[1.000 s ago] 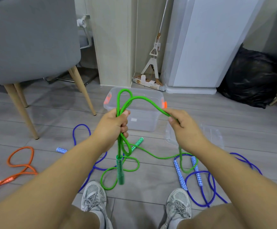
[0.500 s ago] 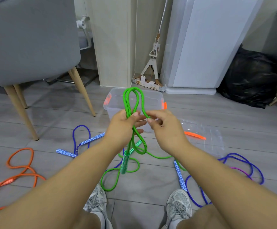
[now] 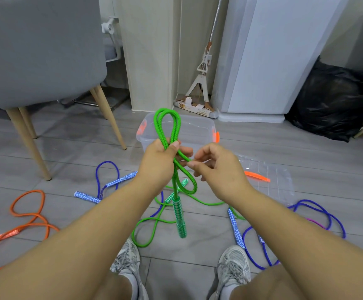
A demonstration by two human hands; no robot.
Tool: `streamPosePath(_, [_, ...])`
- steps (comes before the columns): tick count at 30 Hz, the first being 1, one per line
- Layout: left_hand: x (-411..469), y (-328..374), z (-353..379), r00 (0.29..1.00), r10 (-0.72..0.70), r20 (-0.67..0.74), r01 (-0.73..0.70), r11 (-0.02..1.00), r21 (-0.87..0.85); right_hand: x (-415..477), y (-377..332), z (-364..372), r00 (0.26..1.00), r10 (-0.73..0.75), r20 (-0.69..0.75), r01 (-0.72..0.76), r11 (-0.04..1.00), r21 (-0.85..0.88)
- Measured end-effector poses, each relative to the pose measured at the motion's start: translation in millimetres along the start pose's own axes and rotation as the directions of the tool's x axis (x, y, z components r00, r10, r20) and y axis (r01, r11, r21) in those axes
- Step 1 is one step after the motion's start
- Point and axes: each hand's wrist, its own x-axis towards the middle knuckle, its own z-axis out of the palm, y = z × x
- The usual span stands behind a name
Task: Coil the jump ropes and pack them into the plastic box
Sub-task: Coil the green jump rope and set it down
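My left hand point(image 3: 161, 163) grips a bundle of green jump rope point(image 3: 157, 124) loops that stands up in front of the clear plastic box point(image 3: 198, 124). One green handle point(image 3: 179, 219) hangs below my fist, and the rest of the green rope trails on the floor. My right hand point(image 3: 217, 169) is just right of the left, thumb and forefinger pinching a green strand that leaves the bundle. The box is open on the floor, with orange latches; nothing shows inside it. Its clear lid point(image 3: 269, 176) lies to the right.
Blue jump ropes lie on the floor at left point(image 3: 107, 169) and right point(image 3: 328, 213), an orange rope point(image 3: 24, 213) at far left. A grey chair's legs point(image 3: 29, 144) stand left. A mop point(image 3: 202, 72), white appliance point(image 3: 273, 61) and black bag point(image 3: 332, 100) are behind.
My right hand carried its green strand leftward to my left hand, closing the wide loop into a narrow upright one. The hanging handle now swings lower.
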Motion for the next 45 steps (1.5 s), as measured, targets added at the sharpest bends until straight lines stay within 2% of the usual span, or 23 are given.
streamPosePath(4, [6.3,1.7,-11.1,0.998,0.009,-0.061,-0.014,0.997,-0.076,-2.8,13.3,-15.5,0.995,0.065,0.078,-0.057,0.993,-0.102])
streamPosePath(6, [13.8,0.3,-20.4,0.993,-0.006,-0.114,-0.011,0.989,-0.144,-5.3,23.2,-27.4,0.982,0.094,0.162,-0.044,0.957,-0.288])
streamPosePath(9, [20.2,3.0,-35.7,0.981,-0.017,-0.195,-0.020,0.982,-0.187,-8.7,41.6,-46.6,0.938,0.218,0.270,-0.046,0.849,-0.526])
streamPosePath(13, [22.4,5.1,-49.3,0.968,-0.012,-0.249,-0.031,0.986,-0.165,-13.1,59.2,-63.6,0.914,0.330,0.236,-0.107,0.757,-0.644])
streamPosePath(16, [22.9,0.0,-50.6,0.970,0.026,-0.243,-0.043,0.997,-0.066,-12.6,52.4,-60.7,0.940,0.306,0.152,-0.139,0.750,-0.647])
streamPosePath(19, [24.3,-8.4,-45.4,0.976,0.043,-0.213,-0.039,0.999,0.022,-9.4,35.9,-47.7,0.970,0.154,0.188,0.004,0.765,-0.644])
streamPosePath(22, [22.5,-15.2,-35.7,0.988,0.004,-0.154,0.007,0.997,0.071,-8.1,17.2,-31.6,0.962,0.015,0.273,0.152,0.800,-0.580])
streamPosePath(26, [12.6,-18.4,-22.0,0.998,-0.030,-0.059,0.037,0.992,0.122,-5.9,-4.7,-17.5,0.963,-0.096,0.251,0.208,0.857,-0.472])
streamPosePath(31, [7.0,-22.5,-13.5,0.998,-0.065,0.025,0.059,0.980,0.192,1.8,-13.0,-7.8,0.973,-0.112,0.200,0.190,0.881,-0.433])
streamPosePath(35, [1.5,-20.5,-7.0,0.988,-0.129,0.088,0.119,0.986,0.114,6.6,-14.2,0.3,0.984,-0.138,0.113,0.174,0.884,-0.434])
streamPosePath(40, [-0.1,-18.4,-4.9,0.981,-0.181,0.065,0.180,0.983,0.017,12.4,-11.1,5.4,0.980,-0.191,0.050,0.192,0.870,-0.453])
streamPosePath(42, [0.0,-18.3,-5.2,0.981,-0.189,0.037,0.188,0.982,0.026,12.9,-9.6,6.9,0.976,-0.216,0.009,0.197,0.876,-0.441])
streamPosePath(45, [1.2,-18.1,-5.4,0.981,-0.194,0.002,0.193,0.980,0.044,12.6,-8.1,7.2,0.984,-0.175,-0.029,0.152,0.915,-0.374])
